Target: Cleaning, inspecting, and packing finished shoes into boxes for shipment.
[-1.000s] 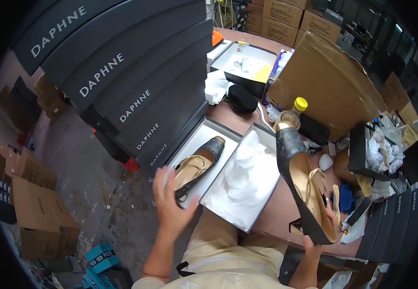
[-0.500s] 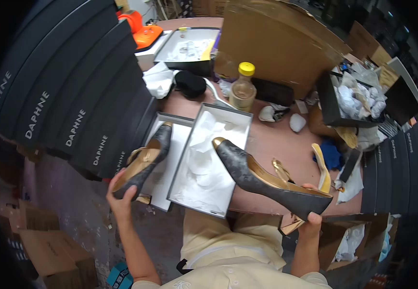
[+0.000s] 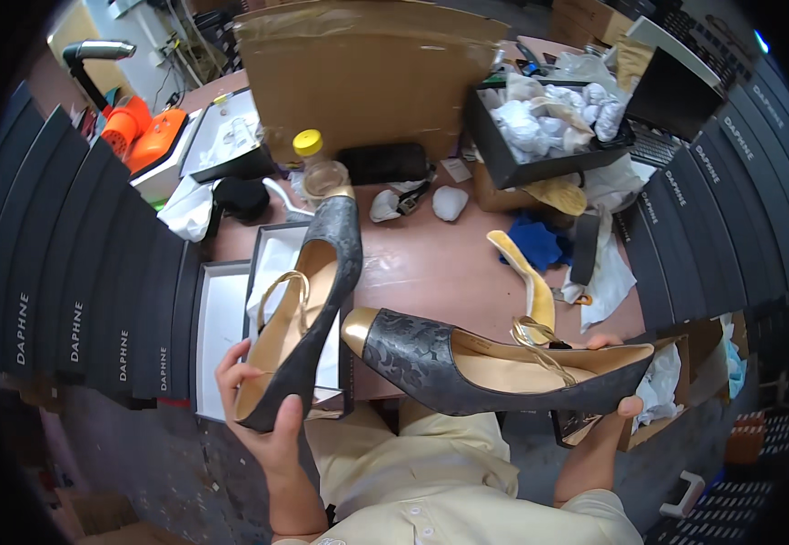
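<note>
My left hand (image 3: 272, 422) is closed round the heel end of a black patterned high-heeled shoe (image 3: 332, 238), whose gold toe points away from me. A matching shoe (image 3: 417, 359) lies sideways in front of me, its gold toe to the left, and my right hand (image 3: 620, 400) grips it by the heel. Both have thin gold straps and tan insides. Behind the left shoe, an open shoe box (image 3: 270, 238) with white paper is partly hidden. Its pale lid or second tray (image 3: 222, 327) lies just left of it.
Stacks of dark shoe boxes rise at left (image 3: 94, 300) and right (image 3: 689, 218). A yellow-capped bottle (image 3: 308, 145), a black box of crumpled paper (image 3: 540, 159), a yellow strip (image 3: 526, 272) and a blue cloth (image 3: 540, 241) are on the pink table (image 3: 412, 263). Behind stands a cardboard sheet (image 3: 367, 77).
My view has turned to the right. Both shoes have come up closer together, the left one now in front of the open box. My hands still hold them by the heels.
</note>
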{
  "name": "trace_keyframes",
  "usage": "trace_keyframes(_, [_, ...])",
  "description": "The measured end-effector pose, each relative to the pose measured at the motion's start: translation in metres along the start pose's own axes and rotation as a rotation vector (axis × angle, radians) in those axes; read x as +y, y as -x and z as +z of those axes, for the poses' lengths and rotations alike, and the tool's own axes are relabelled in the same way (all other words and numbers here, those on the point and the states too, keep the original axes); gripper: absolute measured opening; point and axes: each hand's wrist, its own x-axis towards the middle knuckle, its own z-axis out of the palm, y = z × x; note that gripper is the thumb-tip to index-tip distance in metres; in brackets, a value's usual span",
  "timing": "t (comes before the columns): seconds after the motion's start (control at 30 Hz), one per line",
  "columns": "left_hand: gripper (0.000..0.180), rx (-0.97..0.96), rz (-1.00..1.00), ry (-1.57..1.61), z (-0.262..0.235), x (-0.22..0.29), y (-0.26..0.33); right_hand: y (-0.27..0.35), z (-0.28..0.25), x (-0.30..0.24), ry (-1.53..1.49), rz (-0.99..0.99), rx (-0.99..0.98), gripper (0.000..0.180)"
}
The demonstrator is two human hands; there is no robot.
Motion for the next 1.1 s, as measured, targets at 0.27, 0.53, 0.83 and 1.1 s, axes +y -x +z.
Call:
trace_keyframes(0.27, [0.044, -0.224, 0.029, -0.002, 0.075, 0.003, 0.042, 0.016, -0.022, -0.011, 0.081, -0.011, 0.156, 0.087])
trace_keyframes(0.53, [0.052, -0.177, -0.001, -0.261, 0.089, -0.022, 0.069, 0.009, -0.042, 0.015, 0.160, -0.019, 0.124, 0.087])
trace_keyframes(0.83, [0.074, -0.225, -0.066, -0.296, 0.098, -0.058, 0.096, 0.004, -0.023, 0.029, 0.161, 0.004, 0.031, 0.082])
trace_keyframes(1.1, [0.083, -0.119, 0.162, -0.236, 0.080, -0.050, 0.131, -0.003, 0.004, 0.034, 0.145, -0.007, 0.023, 0.081])
